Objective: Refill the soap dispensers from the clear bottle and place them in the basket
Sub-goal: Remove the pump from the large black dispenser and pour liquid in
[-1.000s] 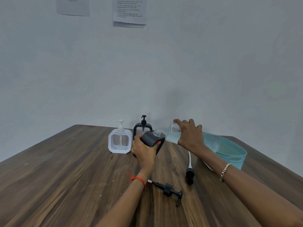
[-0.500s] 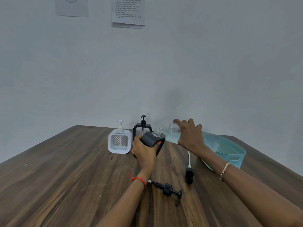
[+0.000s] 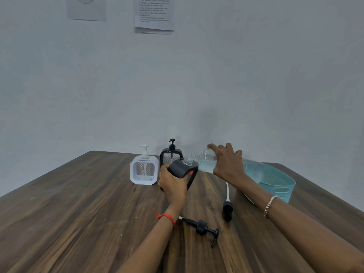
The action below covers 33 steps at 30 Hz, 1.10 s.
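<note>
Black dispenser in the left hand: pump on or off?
Off: the held dispenser shows a bare threaded neck; a black pump lies on the table.

Left hand [image 3: 173, 183] was stretched fwd, fingers curled round black dispenser [image 3: 182, 168]. Right hand [image 3: 226, 164] held clear bottle [image 3: 204, 164] from above w/ fingers spread over it, forearm at a slant from right side.

— What sort of place is this?
— A plain indoor workroom, more office than home: a bare pale wall [image 3: 236, 75] and a dark wood-grain table [image 3: 78, 213] set against it.
— Anything else?
— High on that wall hang a printed numbered list [image 3: 154, 14], seemingly instructions, and a page [image 3: 86, 8] showing part of a circle.
</note>
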### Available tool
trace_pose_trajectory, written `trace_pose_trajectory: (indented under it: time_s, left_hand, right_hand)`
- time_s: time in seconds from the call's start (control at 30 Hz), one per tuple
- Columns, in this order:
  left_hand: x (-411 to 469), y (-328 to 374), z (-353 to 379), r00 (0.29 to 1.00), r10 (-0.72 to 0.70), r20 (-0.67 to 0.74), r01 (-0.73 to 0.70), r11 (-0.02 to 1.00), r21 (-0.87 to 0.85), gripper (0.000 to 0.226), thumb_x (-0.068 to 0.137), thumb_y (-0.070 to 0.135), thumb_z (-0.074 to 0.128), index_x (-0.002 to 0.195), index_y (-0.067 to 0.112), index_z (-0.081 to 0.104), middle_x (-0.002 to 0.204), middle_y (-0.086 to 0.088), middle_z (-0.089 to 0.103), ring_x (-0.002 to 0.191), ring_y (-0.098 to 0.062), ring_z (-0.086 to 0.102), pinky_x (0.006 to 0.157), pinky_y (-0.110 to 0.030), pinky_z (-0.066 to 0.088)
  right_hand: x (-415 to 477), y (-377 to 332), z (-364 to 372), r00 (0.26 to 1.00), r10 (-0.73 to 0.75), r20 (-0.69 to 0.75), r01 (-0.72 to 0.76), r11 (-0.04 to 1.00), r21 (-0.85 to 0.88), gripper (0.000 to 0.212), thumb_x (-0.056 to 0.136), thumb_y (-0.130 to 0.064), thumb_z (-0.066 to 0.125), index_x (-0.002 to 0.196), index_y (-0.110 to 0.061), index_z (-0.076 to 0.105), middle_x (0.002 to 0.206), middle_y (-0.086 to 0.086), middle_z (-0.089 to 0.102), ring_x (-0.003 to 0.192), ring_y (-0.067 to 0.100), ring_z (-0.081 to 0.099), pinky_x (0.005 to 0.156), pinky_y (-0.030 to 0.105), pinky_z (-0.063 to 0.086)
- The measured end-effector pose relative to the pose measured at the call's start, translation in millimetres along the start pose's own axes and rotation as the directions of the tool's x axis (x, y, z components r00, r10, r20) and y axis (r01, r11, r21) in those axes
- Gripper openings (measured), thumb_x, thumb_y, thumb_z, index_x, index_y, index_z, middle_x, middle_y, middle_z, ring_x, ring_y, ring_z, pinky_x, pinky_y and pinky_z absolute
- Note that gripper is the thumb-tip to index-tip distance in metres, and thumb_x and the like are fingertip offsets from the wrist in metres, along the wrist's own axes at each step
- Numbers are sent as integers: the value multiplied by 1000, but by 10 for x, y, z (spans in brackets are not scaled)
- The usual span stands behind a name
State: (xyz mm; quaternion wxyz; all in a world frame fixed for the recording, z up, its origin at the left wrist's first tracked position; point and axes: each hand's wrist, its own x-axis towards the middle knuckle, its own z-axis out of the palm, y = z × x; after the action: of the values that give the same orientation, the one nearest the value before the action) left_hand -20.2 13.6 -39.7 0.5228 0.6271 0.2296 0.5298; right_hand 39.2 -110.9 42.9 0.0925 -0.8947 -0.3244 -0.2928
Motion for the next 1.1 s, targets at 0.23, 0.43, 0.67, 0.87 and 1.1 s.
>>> trace_pose_trajectory:
  time_s: [0.23,0.43,0.67,0.87,1.1]
  left_hand:
    - [-19,17,-31,1000,-4,-6,4,1000,-14,60,56,26,88,101,10,53,98,-9,63,91,-24,60,80,-48,53]
    - [-30,26,-47,1000,-1,-8,1,1000,-21,57,56,22,88,99,11,52,97,-9,63,91,-24,59,79,-45,53]
    - [-34,33,-58,1000,8,-7,-8,1000,-13,57,56,21,88,98,12,51,97,-10,62,91,-24,59,80,-44,53]
    - [-41,41,-57,1000,4,-12,-4,1000,-14,58,56,21,88,100,9,52,99,-10,63,93,-24,59,81,-44,52]
    - [-50,32,-69,1000,11,-17,-11,1000,-14,57,55,20,88,97,10,51,97,-10,62,92,-24,59,81,-46,52]
  right_hand:
    - [-10,-18,-12,1000,-8,4,8,1000,1,71,73,-4,52,138,-25,35,115,2,57,113,24,41,89,41,36]
    - [-20,-27,-22,1000,-11,11,11,1000,-7,71,73,-3,52,138,-25,34,115,2,57,113,24,40,89,42,36]
    - [-22,-41,-36,1000,-17,11,17,1000,-1,70,73,-2,52,137,-24,36,113,2,57,113,24,40,89,42,35]
    - [-23,-47,-34,1000,-16,12,16,1000,-7,70,73,-2,52,137,-25,35,115,2,57,114,24,40,89,42,35]
    - [-28,-51,-38,1000,-20,15,20,1000,-12,70,73,-3,52,137,-25,35,114,2,58,113,24,40,89,41,35]
